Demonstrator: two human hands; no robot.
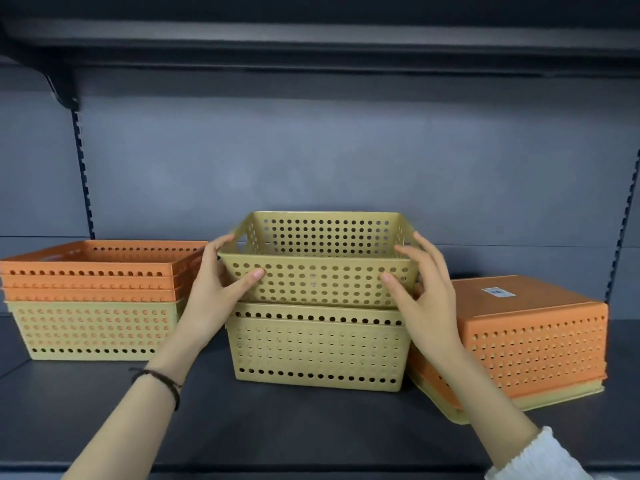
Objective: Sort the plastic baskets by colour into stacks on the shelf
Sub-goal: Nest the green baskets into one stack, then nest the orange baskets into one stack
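Observation:
A yellow perforated basket (318, 284) hovers at the shelf's middle, partly sunk into the yellow stack (317, 351) beneath it. My left hand (218, 289) grips its left end and my right hand (420, 289) grips its right end. At the left, three orange baskets (90, 277) sit nested inside a yellow basket (93, 336). At the right an upside-down orange basket (533, 334) with a white label covers a yellow basket (554, 398), both tilted.
The dark shelf board (277, 427) runs under all the baskets, with open floor in front of them. A grey back panel (311, 161) and slotted uprights (83, 174) stand behind. An upper shelf (311, 46) hangs overhead.

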